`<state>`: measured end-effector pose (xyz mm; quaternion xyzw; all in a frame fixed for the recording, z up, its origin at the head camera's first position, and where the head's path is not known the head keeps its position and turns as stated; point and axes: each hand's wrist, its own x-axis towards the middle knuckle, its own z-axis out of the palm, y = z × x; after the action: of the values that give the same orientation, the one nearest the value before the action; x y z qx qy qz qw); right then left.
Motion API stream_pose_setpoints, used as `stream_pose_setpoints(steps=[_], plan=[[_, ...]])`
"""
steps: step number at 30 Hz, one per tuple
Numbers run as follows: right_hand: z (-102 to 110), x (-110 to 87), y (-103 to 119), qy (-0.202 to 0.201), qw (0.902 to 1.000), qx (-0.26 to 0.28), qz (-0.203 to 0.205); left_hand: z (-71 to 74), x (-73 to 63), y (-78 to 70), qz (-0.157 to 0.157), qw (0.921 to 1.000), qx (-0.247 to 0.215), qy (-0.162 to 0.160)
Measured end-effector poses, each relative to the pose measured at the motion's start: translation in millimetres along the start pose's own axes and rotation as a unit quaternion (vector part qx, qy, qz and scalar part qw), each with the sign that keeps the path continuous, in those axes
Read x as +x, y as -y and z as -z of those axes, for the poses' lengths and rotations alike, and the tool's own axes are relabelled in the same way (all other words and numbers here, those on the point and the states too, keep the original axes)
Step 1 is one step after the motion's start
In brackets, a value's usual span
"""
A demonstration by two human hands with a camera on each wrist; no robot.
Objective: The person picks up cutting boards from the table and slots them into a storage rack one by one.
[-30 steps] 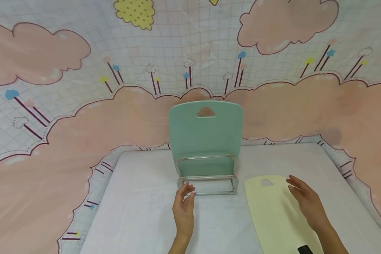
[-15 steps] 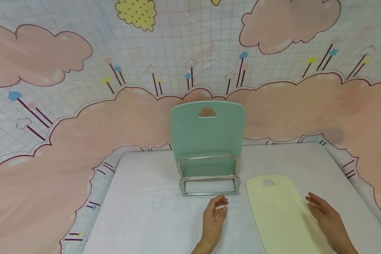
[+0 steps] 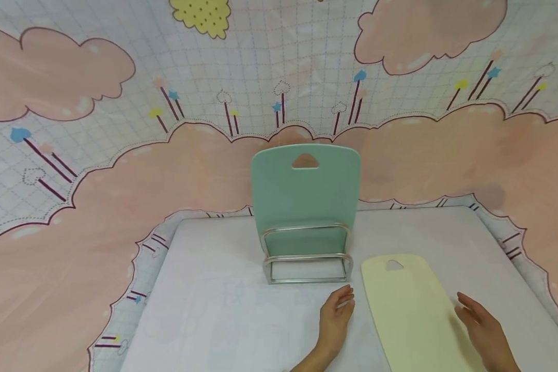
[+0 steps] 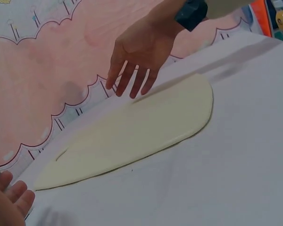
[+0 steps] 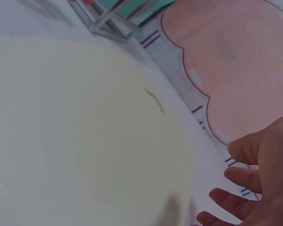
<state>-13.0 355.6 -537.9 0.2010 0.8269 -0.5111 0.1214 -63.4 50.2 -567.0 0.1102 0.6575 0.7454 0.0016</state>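
A pale yellow cutting board (image 3: 411, 310) with a handle hole lies flat on the white table, to the right of a metal rack (image 3: 307, 257). Upright in that rack stands a green cutting board (image 3: 305, 194). My left hand (image 3: 336, 320) hovers left of the yellow board, just in front of the rack, fingers loosely bent around nothing. On the board's other side my right hand (image 3: 485, 330) is held above its right edge with relaxed fingers and nothing in them. In the left wrist view the right hand (image 4: 144, 52) shows its fingers spread and hanging down over the board's far edge.
The white table (image 3: 214, 310) reaches to a patterned cloth backdrop (image 3: 204, 170) with clouds, which hangs behind and along both sides. A dark wrist strap (image 4: 192, 14) sits on the right arm. Colourful items (image 4: 280, 19) stand beyond the table in the left wrist view's corner.
My left hand has moved right and toward me, away from the rack's front to the yellow board's left side. My right hand has shifted right and nearer, toward the board's right edge.
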Motion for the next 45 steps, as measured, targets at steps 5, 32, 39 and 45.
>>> stream_pose_setpoints(steps=[5,32,39,45], plan=[[0,3.7,-4,0.005,0.9998,0.011,-0.012,-14.6,1.6,-1.3,0.035,0.9988,-0.017,-0.031],[-1,14.6,-1,0.016,0.9993,-0.017,0.028,-47.5,12.9,3.7,0.169,0.9838,-0.026,-0.055],[-2,15.5,-2,0.018,0.9993,-0.02,0.027,-48.9,16.5,2.2,0.19,0.9789,-0.046,-0.061],[-4,16.2,-5,0.003,0.9993,-0.015,0.035,-49.7,17.1,0.1,0.198,0.9774,-0.039,-0.065]])
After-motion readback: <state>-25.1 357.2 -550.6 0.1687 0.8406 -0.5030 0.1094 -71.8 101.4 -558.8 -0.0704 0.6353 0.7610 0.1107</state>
